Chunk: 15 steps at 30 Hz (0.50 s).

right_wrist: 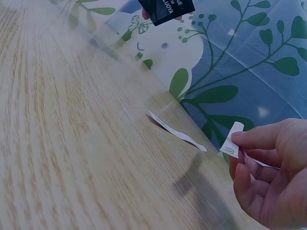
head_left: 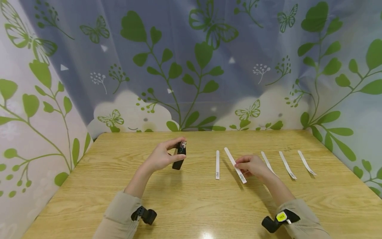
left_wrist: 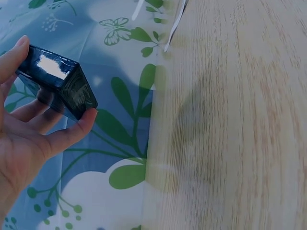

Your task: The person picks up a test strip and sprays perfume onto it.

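Observation:
My left hand (head_left: 161,156) holds a black perfume bottle (head_left: 179,159) raised above the table, one finger at its silver sprayer top and the thumb on its side. In the left wrist view the glossy base of the bottle (left_wrist: 50,67) faces the camera. Between thumb and fingers, my right hand (head_left: 253,166) pinches a white paper test strip (head_left: 235,165), tilted, with small dark writing at its near end. The held strip (right_wrist: 232,140) appears foreshortened in the right wrist view. Just left of it, another paper strip (head_left: 217,165) lies on the table.
Three more white strips lie spread to the right: one strip (head_left: 267,162) partly behind my right hand, a middle strip (head_left: 287,165) and an outer strip (head_left: 306,162). The wooden table (head_left: 191,199) ends at a leaf-patterned curtain (head_left: 185,66) at the back and sides.

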Tool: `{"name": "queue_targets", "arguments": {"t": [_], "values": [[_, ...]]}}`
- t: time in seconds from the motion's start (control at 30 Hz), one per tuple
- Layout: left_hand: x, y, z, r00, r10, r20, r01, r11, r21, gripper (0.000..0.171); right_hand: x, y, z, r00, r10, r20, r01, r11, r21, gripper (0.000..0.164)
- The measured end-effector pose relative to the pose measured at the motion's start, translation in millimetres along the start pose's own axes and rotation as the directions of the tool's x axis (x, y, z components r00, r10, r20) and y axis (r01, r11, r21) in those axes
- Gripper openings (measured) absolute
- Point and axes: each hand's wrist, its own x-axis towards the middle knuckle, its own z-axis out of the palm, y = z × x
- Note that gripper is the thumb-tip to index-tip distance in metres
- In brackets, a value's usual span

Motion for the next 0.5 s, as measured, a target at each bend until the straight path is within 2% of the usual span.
{"name": "queue_targets", "arguments": {"t": [0.23,0.5], "values": [[-2.7,0.1,-0.4,0.999,0.048,0.010,-0.048,0.999,0.000,0.055,-2.3,-0.4,-1.7,1.000,-0.004,-0.011,0.004,1.000,0.006,0.025],[-4.4,-5.1,-2.7,0.998,0.068,0.009,-0.068,0.998,0.014,0.052,-2.1,2.7,-8.3,0.997,-0.001,-0.083,-0.002,0.999,-0.035,0.025]]}}
